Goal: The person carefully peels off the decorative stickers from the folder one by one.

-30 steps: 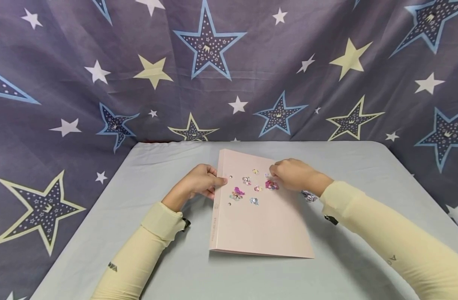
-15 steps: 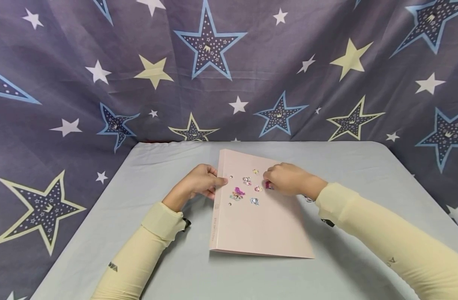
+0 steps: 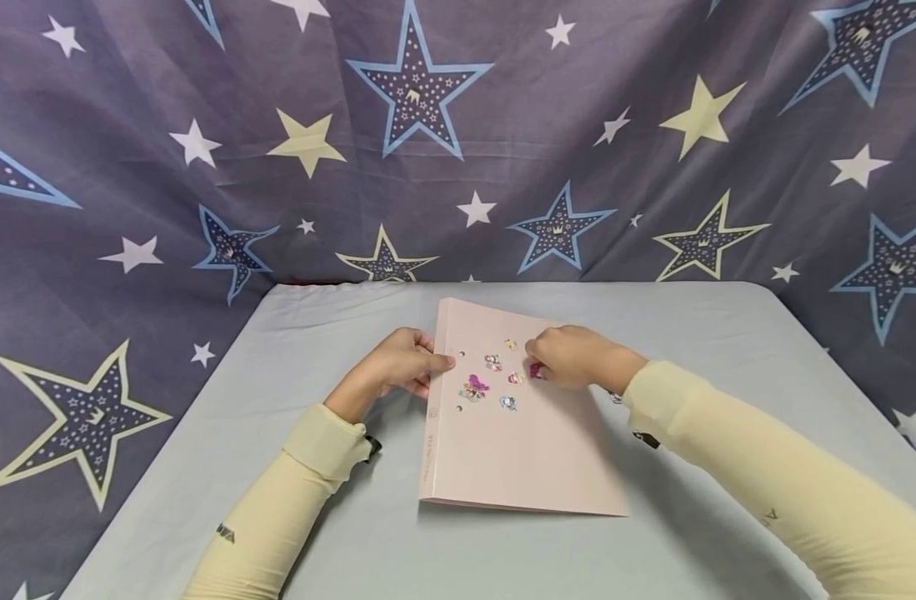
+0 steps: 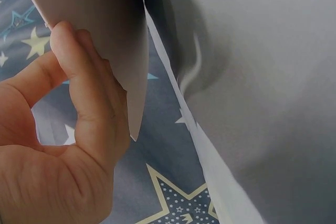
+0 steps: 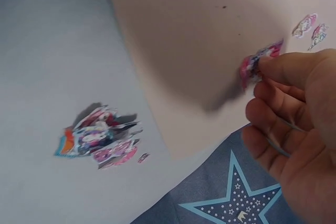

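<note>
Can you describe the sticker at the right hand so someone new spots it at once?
Start from the pale grey table and the pale pink folder lying on it. Over the folder's right side is the person's right hand, pinching a small pink-and-dark sticker. That pinch sets it apart: the other stickers seen on the folder lie unheld.

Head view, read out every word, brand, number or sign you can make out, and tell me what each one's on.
No full word is readable.
Left sleeve: dark lettering, perhaps ending in "A"; the rest is unclear.
Right sleeve: faint letters, perhaps an "A"; the rest is unclear.
Pink folder: print along its spine, too small to read.
Backdrop: crown signs, no words seen.
</note>
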A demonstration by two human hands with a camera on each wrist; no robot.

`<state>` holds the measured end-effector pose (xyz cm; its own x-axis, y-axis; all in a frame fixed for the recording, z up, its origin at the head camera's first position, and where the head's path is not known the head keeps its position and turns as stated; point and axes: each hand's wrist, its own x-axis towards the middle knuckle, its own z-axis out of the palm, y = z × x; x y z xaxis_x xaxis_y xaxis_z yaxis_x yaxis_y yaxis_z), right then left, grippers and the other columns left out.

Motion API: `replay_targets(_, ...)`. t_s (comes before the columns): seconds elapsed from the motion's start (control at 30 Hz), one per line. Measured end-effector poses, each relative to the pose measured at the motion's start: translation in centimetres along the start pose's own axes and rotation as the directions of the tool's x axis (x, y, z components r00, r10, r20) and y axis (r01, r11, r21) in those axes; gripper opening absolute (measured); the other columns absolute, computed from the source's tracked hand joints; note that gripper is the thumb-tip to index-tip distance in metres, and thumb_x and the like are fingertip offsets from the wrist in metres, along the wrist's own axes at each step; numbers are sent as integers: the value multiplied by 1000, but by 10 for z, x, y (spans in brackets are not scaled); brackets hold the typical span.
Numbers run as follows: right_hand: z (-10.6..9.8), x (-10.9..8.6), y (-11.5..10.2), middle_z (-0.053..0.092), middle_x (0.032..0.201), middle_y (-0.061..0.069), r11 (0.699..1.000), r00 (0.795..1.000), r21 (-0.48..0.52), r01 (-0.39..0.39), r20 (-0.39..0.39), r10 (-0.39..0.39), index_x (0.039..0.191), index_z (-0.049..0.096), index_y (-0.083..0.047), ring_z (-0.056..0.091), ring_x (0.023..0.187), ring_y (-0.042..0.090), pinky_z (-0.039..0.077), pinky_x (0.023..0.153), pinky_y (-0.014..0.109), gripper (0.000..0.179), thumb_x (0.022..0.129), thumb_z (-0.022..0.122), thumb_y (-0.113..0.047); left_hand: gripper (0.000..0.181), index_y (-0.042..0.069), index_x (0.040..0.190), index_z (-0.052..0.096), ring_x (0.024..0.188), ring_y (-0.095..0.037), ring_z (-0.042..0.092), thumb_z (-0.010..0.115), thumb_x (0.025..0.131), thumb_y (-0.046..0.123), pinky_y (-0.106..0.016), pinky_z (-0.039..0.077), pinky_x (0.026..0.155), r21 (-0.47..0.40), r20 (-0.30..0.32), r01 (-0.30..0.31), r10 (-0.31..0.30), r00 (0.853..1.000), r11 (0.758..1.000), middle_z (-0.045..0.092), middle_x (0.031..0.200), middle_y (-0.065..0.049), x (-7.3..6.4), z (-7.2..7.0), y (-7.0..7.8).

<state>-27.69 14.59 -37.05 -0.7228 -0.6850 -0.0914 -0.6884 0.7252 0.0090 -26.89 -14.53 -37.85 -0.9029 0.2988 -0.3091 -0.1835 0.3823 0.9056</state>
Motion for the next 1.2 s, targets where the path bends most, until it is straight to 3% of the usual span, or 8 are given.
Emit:
replay_targets(0.13, -2, 3, 1, 56, 75, 0, 998, 998, 49, -32, 52, 29, 89, 61, -9, 50, 67, 17, 47, 65, 31, 9, 92, 67, -4, 32, -3, 106, 50, 50, -14, 60, 75, 93, 12, -29, 60, 50, 1, 2, -1, 1, 1000, 1000, 68, 78, -11, 0, 0, 0)
replay_targets(0.5, -9, 7, 3, 62, 82, 1, 987, 985, 107, -117, 143, 101, 93, 64, -11, 57, 71, 17, 54, 70, 31, 9, 91, 70, -4, 30, -1, 103, 50, 50, -14, 60, 75, 94, 12, -29, 60, 49, 0, 2, -10, 10, 1000, 1000, 66, 75, -10, -1, 1, 2)
replay_targets(1.2, -8, 11, 5, 61, 80, 0, 979, 984, 172, -110, 159, 82, 87, 61, -13, 57, 71, 16, 52, 70, 29, 14, 89, 64, 1, 29, -2, 102, 51, 49, -13, 59, 75, 94, 11, -27, 59, 49, 1, 1, -11, 11, 1000, 1000, 67, 74, -8, -3, 0, 1)
